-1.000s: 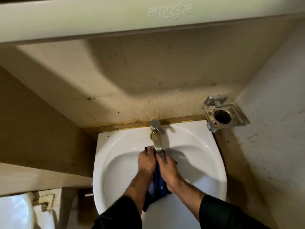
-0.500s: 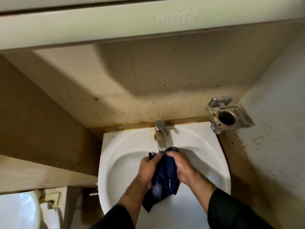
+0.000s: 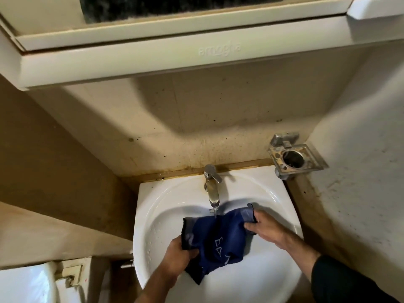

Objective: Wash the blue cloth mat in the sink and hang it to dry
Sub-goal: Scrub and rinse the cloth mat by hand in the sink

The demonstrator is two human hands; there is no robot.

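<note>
The blue cloth mat (image 3: 220, 237), dark blue with pale stitched letters, is stretched open over the white sink (image 3: 153, 215). A thin stream of water falls from the metal tap (image 3: 211, 184) onto its upper edge. My left hand (image 3: 178, 256) grips the mat's lower left side. My right hand (image 3: 263, 226) pinches its upper right corner. A lower corner of the mat hangs down toward the bowl's front.
A metal holder (image 3: 295, 157) with a round hole is fixed to the right wall beside the sink. A cream cabinet (image 3: 153, 60) juts out overhead. A white toilet tank (image 3: 24, 283) stands at the lower left. Brown tiled walls close in on both sides.
The mat was bunched between both hands under the tap. Now my hands have moved apart and spread it open beneath the running water. The view has tilted up slightly.
</note>
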